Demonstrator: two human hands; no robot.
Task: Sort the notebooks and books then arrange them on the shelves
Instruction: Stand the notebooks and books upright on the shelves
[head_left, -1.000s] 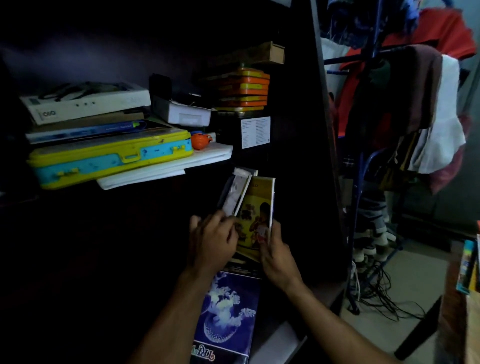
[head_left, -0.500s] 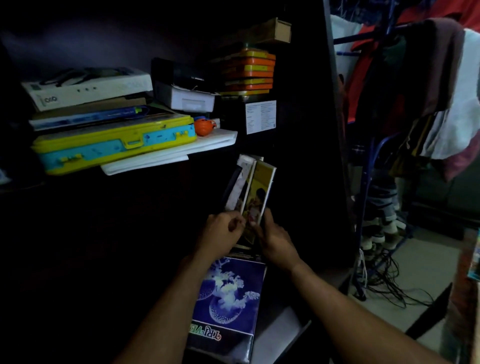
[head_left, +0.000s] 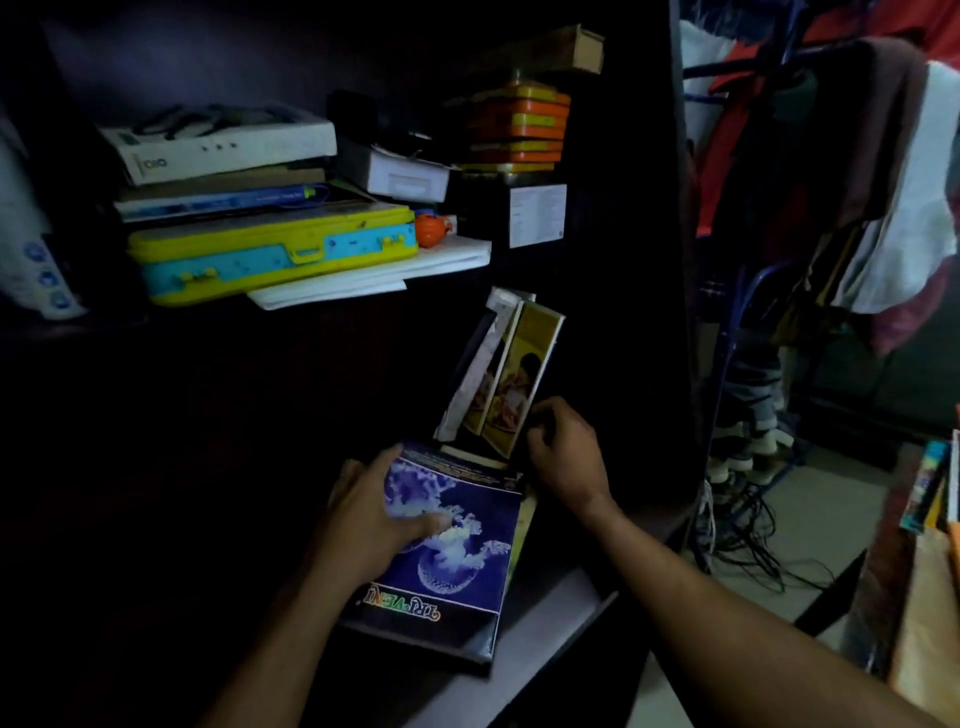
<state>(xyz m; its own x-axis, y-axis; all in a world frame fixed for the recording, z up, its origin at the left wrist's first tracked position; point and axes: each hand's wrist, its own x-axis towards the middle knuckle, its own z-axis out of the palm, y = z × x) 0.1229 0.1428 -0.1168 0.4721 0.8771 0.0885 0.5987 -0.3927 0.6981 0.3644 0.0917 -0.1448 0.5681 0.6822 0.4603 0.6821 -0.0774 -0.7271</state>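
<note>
Blue-covered and printed with a jellyfish, the notebook (head_left: 452, 545) lies flat at the front of the lower shelf (head_left: 545, 618), at 6 o'clock in your view, its title lettering upside down to you. Your left hand (head_left: 382, 514) rests on its left half: the thumb lies across the cover and the fingers wrap the far left edge, holding the notebook. Under its right edge a yellowish edge of another book shows; what it is cannot be told.

Your right hand (head_left: 563, 457) sits just beyond, at 1 o'clock from the notebook. Its fingers are curled and pinch the lower right edge of the yellow book (head_left: 524, 379), which stands upright and tilted, its top leaning right. A second yellow cover and a pale, white-edged booklet (head_left: 485, 364) stand touching it on the left. These upright books occupy the right end of the lower shelf, against the dark side panel (head_left: 634, 312).

Farther, at 11 o'clock, the upper shelf carries a yellow-and-blue case (head_left: 270, 257) on white papers (head_left: 374, 275), with a white box (head_left: 218, 148) stacked above. An orange object (head_left: 431, 231) sits beside the case. At 12 o'clock stands a stack of orange tins (head_left: 524, 130).

At 2 o'clock, outside the cabinet, clothes (head_left: 857, 182) hang on a rack; cables (head_left: 753, 530) lie on the floor below.
</note>
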